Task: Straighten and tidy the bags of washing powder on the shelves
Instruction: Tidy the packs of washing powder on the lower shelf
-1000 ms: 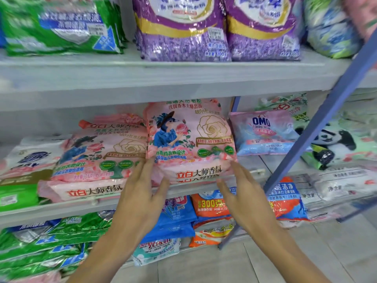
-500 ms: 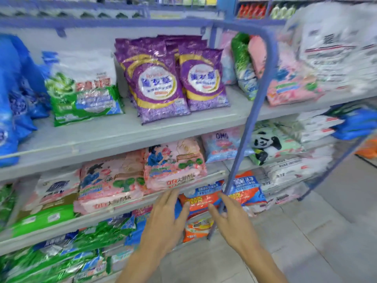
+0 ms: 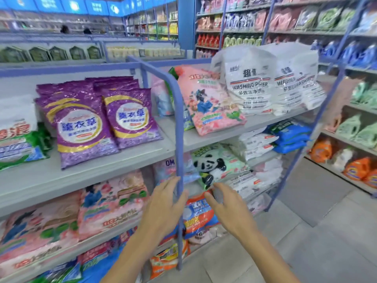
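On the top shelf (image 3: 122,166) we see lavender powder bags (image 3: 81,127) left of the upright post (image 3: 179,139), Washing Powder sacks (image 3: 251,82) toward the right end; the panda bag (image 3: 214,164) lies below them.

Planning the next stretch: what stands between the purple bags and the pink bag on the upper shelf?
In the head view, the blue shelf post stands between the purple bags and the pink bag, with a pale bag behind it.

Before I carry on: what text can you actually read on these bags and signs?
"薰衣草": purple bags, upper shelf.
"超值", "WASHING PO_ER" (one letter unclear): white bag.
"OM", cut off by the post: pale blue bag.
Too blurred to read: pink bags, orange bag, overhead signs.
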